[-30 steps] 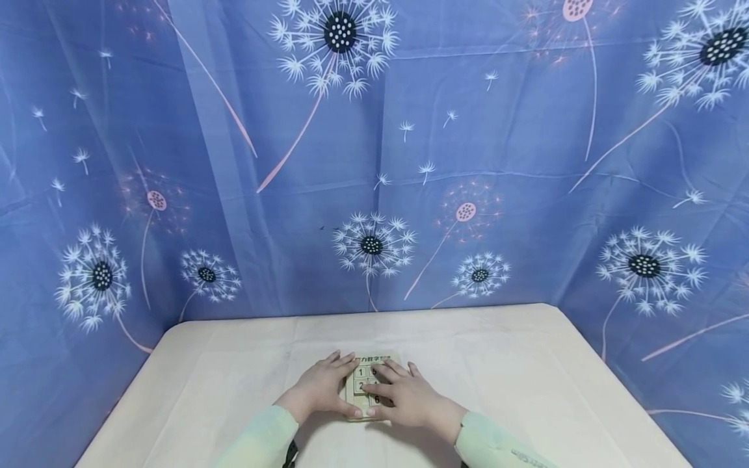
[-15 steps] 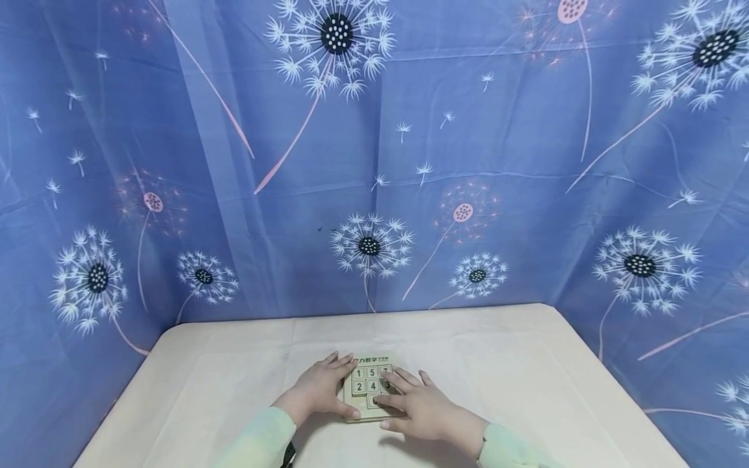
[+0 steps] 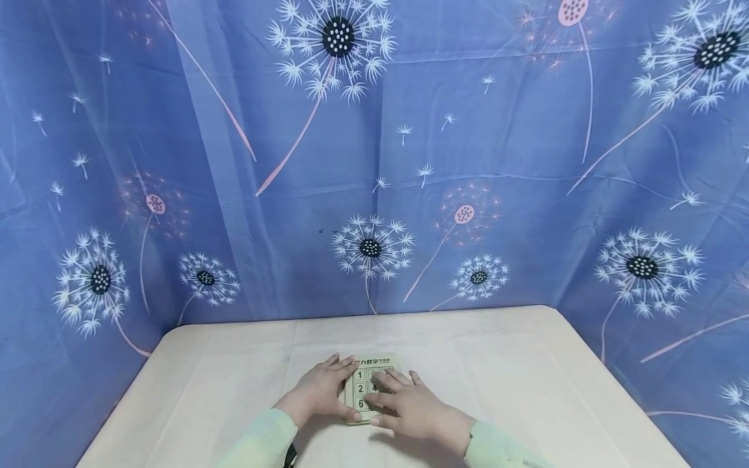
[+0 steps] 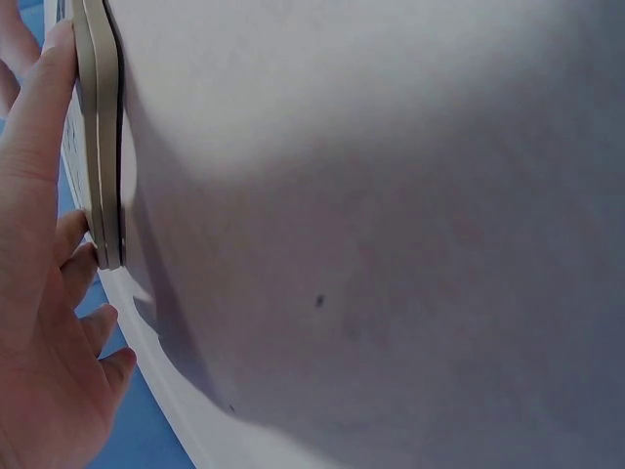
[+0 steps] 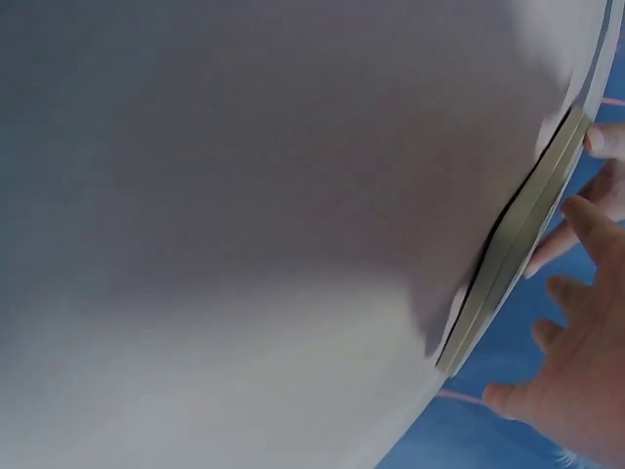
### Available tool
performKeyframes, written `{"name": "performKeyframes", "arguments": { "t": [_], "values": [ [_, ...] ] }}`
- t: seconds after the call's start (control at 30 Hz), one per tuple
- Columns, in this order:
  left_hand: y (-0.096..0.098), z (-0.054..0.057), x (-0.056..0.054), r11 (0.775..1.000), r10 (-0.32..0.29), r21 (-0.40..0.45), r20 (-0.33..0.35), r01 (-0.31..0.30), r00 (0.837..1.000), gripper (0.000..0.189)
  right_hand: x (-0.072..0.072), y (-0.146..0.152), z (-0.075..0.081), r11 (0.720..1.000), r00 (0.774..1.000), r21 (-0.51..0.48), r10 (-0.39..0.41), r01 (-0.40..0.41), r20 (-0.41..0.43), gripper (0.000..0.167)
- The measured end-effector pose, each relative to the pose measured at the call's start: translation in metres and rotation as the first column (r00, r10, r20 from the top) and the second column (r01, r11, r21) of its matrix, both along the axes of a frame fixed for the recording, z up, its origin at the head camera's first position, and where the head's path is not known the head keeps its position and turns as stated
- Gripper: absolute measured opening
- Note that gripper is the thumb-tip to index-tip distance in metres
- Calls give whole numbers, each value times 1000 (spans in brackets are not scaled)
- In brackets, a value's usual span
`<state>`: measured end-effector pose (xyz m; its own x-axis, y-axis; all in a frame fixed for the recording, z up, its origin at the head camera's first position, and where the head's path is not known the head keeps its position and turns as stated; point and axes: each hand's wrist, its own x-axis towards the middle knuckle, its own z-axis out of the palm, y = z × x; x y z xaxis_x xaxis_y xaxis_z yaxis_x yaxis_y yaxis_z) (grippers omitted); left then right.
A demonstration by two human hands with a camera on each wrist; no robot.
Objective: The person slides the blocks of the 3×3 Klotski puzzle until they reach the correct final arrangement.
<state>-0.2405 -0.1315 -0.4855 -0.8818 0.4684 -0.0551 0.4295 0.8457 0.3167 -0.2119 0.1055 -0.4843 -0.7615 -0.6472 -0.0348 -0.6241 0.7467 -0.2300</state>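
A pale sliding number puzzle [image 3: 360,389] lies flat on the table, with black digits on square tiles and dark green characters along its far edge. Tiles 1, 2 and 6 run down its left column; 4 is partly visible in the middle. My left hand [image 3: 318,390] holds the puzzle's left side, thumb at the near corner and fingers at the far one. Over the right part of the board reaches my right hand [image 3: 417,406], fingers extended onto the tiles and covering several of them. Both wrist views catch the board's layered side edge [image 4: 105,147].
The cream tabletop [image 3: 246,364] spreads around the puzzle. Blue cloth [image 3: 292,260] printed with dandelions hangs behind the table and along both sides. Pale green sleeves [image 3: 257,439] cover both forearms.
Tile 6 has slid left from the middle of the bottom row into the left column. My right hand moved right, then back left over the tiles. The left hand keeps its place.
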Motion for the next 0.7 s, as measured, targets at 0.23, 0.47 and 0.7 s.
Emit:
{"name": "performKeyframes", "arguments": {
  "t": [0.23, 0.47, 0.7],
  "values": [
    [0, 1, 1, 1000, -6, 1, -1, 6, 1000, 104, -7, 11, -1, 997, 997, -31, -76, 76, -9, 56],
    [1, 0, 1, 1000, -6, -1, -4, 6, 1000, 103, 2, 18, 4, 1000, 999, -11, -28, 28, -14, 52],
    [1, 1, 0, 1000, 0, 1, -2, 0, 1000, 104, 6, 27, 4, 1000, 1000, -15, 15, -15, -7, 53]
  ]
}}
